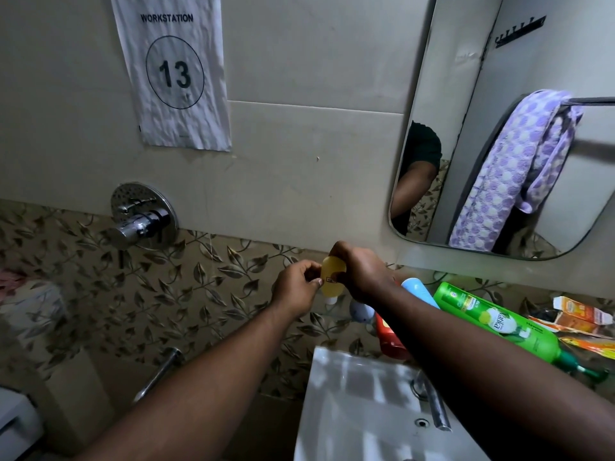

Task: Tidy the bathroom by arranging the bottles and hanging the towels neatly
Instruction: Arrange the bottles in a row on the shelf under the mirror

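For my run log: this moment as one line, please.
left grip: pinches small yellow plastic bottle, cap down | right grip: holds its upper part | large green plastic bottle: lying on its side

Cluttered shelf under the mirror, pretty much everything on it tipped over

The shelf (336,315) is thin and looks see-through, so it's hard to make out where it ends. A big green bottle (499,324) lies flat on its side, with its dark cap pointing right. Just left of it there's a light blue bottle (420,292) and a red bottle (389,341), both only partly visible, so I can't tell how they're sitting. Further left is a small round pale thing (361,311), no clue what it is. At the right end, an orange carton (579,311) with its flaps torn open lies near the green bottle, with an orange packet (589,346) just below it.
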### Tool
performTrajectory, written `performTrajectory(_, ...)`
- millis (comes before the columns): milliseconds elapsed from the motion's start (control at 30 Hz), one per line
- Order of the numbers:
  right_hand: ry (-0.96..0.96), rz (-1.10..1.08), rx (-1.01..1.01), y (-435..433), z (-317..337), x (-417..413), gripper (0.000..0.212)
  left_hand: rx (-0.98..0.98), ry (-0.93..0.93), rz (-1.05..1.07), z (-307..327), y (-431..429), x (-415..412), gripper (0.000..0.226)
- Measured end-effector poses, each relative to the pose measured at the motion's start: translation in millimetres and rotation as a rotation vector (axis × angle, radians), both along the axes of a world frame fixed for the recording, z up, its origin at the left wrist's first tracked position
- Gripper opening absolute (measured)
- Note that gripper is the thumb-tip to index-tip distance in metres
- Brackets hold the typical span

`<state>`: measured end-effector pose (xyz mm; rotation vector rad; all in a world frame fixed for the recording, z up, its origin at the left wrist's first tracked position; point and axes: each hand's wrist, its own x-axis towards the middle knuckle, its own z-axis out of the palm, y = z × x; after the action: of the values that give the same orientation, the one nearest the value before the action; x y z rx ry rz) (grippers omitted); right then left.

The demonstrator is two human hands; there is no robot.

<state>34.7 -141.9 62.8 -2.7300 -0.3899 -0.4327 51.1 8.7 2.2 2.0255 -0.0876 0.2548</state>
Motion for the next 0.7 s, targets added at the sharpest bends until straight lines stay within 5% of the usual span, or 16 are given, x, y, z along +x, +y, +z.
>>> performTrajectory(300,0.009,-0.023,0.039,1.0,-0.6,1.6,0.033,0.028,0.007,0.005,2.4,-2.5,-3.2,0.029)
performTrajectory(433,0.112,-0.031,0.074,-6.8,-2.4,2.2,0.056,0.026,-0.004,0.023,-0.2,-3.9,-9.7,0.037)
performTrajectory(600,0.145,-0.146,-0.037,-38.9,1.6,-8.5,0.058,0.406,-0.399,0.242,-26.6,-6.2,-54.8,0.042)
performTrajectory(700,0.18,-0.145,-0.187,-48.4,-3.4,-20.9,0.046,0.614,-0.526,0.049,-46.5,-23.8,-76.2,0.047)
